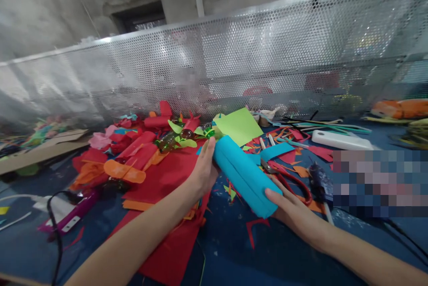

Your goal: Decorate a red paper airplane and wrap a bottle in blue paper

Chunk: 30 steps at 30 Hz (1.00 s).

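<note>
A bright blue felt roll (245, 176) lies slantwise between my two hands above the blue table, with a lengthwise fold along its side. My left hand (205, 167) grips its upper left end, fingers pointing up and partly hidden behind it. My right hand (290, 205) holds the lower right end, thumb on the front and the other fingers behind. Whether anything is inside the roll cannot be seen. Just behind my right hand lie red-handled scissors (296, 183), their blades by a blue felt strip (277, 151). A light green sheet (239, 127) lies beyond the roll.
Red felt sheets (167, 174) spread left of centre, beside green bottles (167, 142) and felt pieces. A purple power strip (72, 212) with cables lies at left. A dark glue gun (321, 181) and white power strip (343, 139) sit at right. A perforated metal screen (234, 54) stands behind.
</note>
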Each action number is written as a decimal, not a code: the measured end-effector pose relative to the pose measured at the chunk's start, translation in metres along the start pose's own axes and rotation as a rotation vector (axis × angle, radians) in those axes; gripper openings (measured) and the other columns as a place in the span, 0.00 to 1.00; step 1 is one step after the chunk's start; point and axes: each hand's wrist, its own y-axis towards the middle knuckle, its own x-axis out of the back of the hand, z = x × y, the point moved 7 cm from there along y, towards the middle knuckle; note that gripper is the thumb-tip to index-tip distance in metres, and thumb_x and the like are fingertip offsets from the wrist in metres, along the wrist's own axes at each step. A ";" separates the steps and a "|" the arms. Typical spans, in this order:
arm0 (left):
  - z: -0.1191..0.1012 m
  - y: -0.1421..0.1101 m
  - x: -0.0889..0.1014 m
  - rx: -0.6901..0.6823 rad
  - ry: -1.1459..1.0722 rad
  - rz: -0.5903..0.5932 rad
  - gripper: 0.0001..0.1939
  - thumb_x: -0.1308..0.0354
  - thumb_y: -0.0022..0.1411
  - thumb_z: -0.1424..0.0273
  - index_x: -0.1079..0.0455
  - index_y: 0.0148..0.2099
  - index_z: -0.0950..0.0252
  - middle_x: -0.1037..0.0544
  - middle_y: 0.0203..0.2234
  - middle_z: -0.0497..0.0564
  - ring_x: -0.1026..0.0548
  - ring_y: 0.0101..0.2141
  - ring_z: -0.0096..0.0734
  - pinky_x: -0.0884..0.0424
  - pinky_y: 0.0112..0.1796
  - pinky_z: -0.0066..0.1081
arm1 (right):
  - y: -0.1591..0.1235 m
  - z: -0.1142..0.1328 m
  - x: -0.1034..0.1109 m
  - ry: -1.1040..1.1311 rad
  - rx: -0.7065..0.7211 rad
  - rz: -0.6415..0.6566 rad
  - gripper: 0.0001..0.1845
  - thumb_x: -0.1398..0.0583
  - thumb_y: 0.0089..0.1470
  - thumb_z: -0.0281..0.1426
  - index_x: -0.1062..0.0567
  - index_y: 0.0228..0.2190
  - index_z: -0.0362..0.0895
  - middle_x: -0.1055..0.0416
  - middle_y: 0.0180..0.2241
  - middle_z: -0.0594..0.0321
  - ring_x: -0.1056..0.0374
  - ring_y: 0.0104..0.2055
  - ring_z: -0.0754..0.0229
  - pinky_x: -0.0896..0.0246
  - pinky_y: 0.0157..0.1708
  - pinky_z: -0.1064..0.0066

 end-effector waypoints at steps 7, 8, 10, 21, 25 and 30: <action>-0.018 0.000 -0.008 0.004 0.081 0.028 0.21 0.39 0.65 0.59 0.24 0.56 0.62 0.15 0.45 0.57 0.19 0.49 0.50 0.22 0.51 0.43 | 0.003 0.018 -0.008 -0.012 0.112 0.057 0.45 0.31 0.48 0.53 0.34 0.62 0.49 0.17 0.38 0.58 0.22 0.31 0.54 0.26 0.36 0.61; -0.019 0.001 -0.008 0.013 0.098 0.025 0.19 0.39 0.65 0.62 0.24 0.56 0.62 0.16 0.45 0.57 0.19 0.49 0.49 0.21 0.49 0.42 | 0.003 0.019 -0.008 -0.016 0.118 0.063 0.44 0.31 0.49 0.54 0.33 0.61 0.47 0.18 0.34 0.60 0.23 0.29 0.55 0.27 0.34 0.64; -0.017 0.004 -0.007 0.027 0.132 0.015 0.18 0.40 0.65 0.65 0.24 0.55 0.63 0.16 0.46 0.58 0.19 0.48 0.47 0.21 0.46 0.39 | 0.004 0.019 -0.008 -0.012 0.117 0.070 0.43 0.32 0.49 0.54 0.32 0.59 0.46 0.20 0.29 0.63 0.23 0.27 0.57 0.27 0.32 0.67; -0.019 0.012 0.009 -0.013 0.191 -0.072 0.23 0.36 0.62 0.67 0.27 0.59 0.61 0.16 0.43 0.54 0.18 0.37 0.38 0.21 0.38 0.31 | 0.007 0.025 -0.004 0.060 0.180 0.026 0.40 0.34 0.49 0.60 0.32 0.53 0.49 0.22 0.35 0.62 0.23 0.32 0.58 0.26 0.37 0.65; -0.020 0.016 0.013 -0.032 0.182 -0.094 0.25 0.36 0.62 0.69 0.29 0.61 0.59 0.16 0.43 0.52 0.18 0.37 0.35 0.21 0.37 0.29 | 0.007 0.035 0.005 0.107 0.253 -0.067 0.47 0.29 0.46 0.56 0.38 0.61 0.53 0.22 0.38 0.63 0.23 0.34 0.58 0.26 0.38 0.66; -0.018 0.017 0.014 -0.005 0.168 -0.115 0.24 0.36 0.62 0.66 0.28 0.60 0.66 0.15 0.42 0.57 0.17 0.38 0.40 0.20 0.40 0.32 | 0.009 0.035 0.002 0.104 0.222 -0.020 0.32 0.41 0.59 0.58 0.28 0.54 0.49 0.20 0.44 0.55 0.22 0.39 0.54 0.25 0.44 0.59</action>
